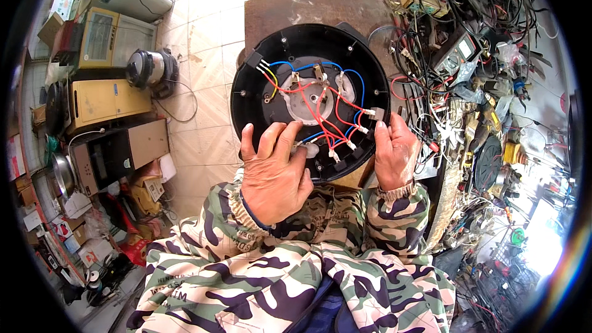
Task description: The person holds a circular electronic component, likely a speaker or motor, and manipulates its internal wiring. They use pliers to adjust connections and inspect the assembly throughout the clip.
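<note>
A round black appliance base (pixel 246 102) lies with its hollow inside facing up. Red, blue and yellow-green wires cross a silvery metal disc (pixel 298 111) at its middle. Several red leads end in clear-sleeved connectors close to the near right wall. My left hand (pixel 274 176) is open over the near left rim, fingers apart. At the right, my right hand (pixel 396 155) is closed on the base's rim, thumb toward the inside. Just beyond that thumb sits a small grey block (pixel 377 114) with wires attached. A black socket (pixel 254 59) is at the far left rim.
Beneath the base is a brown worktop (pixel 302 13). Tangled cables, tools and a multimeter (pixel 459 52) crowd the right side. On the tiled floor to the left stands a cooker (pixel 148 69) with a trailing cord, beside stacked appliances and a yellow cabinet (pixel 111 100).
</note>
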The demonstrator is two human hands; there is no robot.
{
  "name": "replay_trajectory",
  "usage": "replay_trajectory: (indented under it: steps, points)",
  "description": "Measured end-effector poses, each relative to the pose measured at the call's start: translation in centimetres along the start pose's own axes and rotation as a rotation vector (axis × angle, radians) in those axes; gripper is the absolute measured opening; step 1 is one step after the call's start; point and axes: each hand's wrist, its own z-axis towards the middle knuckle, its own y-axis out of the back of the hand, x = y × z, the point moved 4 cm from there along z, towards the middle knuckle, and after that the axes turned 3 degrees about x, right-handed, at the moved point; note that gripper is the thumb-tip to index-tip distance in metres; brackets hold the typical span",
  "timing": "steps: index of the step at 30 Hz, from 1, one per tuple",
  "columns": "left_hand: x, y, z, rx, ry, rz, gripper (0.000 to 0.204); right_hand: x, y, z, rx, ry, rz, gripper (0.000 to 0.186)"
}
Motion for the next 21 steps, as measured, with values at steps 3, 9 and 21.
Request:
replay_trajectory:
  steps: [3, 9, 21]
  points:
    - [-0.4, -0.3, 0.1, -0.018, 0.041, -0.012, 0.038, 0.1, -0.1, 0.0, -0.068, 0.091, -0.048, 0.023]
    - [-0.3, 0.4, 0.1, -0.007, 0.052, -0.05, 0.038, -0.2, -0.1, -0.1, -0.035, -0.006, -0.024, 0.024]
    - [0.2, 1.6, 1.4, -0.028, 0.078, -0.032, 0.028, 0.6, 0.3, 0.0, -0.036, 0.036, -0.083, 0.023]
